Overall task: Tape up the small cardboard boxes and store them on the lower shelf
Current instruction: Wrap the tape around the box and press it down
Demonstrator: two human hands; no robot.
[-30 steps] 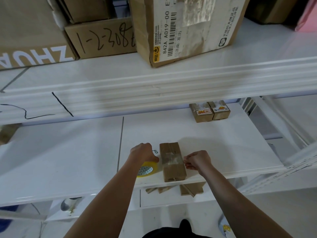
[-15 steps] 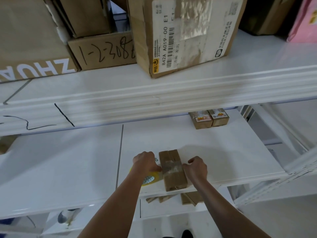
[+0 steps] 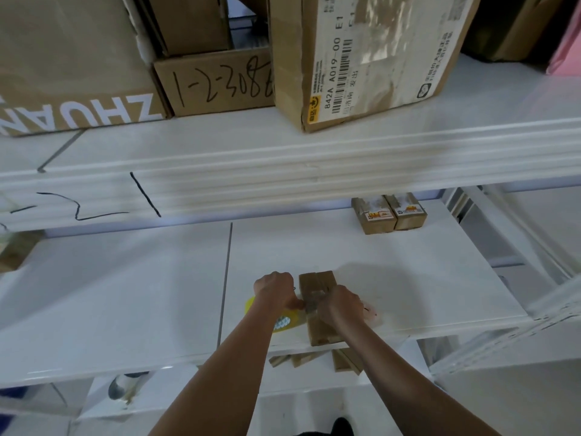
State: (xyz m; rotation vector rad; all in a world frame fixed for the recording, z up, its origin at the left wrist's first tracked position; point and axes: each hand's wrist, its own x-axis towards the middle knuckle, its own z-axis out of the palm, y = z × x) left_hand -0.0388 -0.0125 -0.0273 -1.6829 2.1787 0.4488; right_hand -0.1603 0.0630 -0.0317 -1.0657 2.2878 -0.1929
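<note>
small brown matt cardboard box (image 3: 318,284) | shiny clear tape strip (image 3: 312,297) across it | glossy yellow plastic tape roll (image 3: 283,322) | smooth, slightly glossy white shelf board (image 3: 125,294)

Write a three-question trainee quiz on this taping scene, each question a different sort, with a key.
1. True or false: the small box being taped lies on the same shelf board as the pair of labelled small boxes.
2. The yellow tape roll lies: A) left of the box, under the left hand; B) on the upper shelf; C) beside the labelled pair.
3. Fill in: the right hand rests on the box's ____ side.

Key: 1 true; 2 A; 3 top.
</note>
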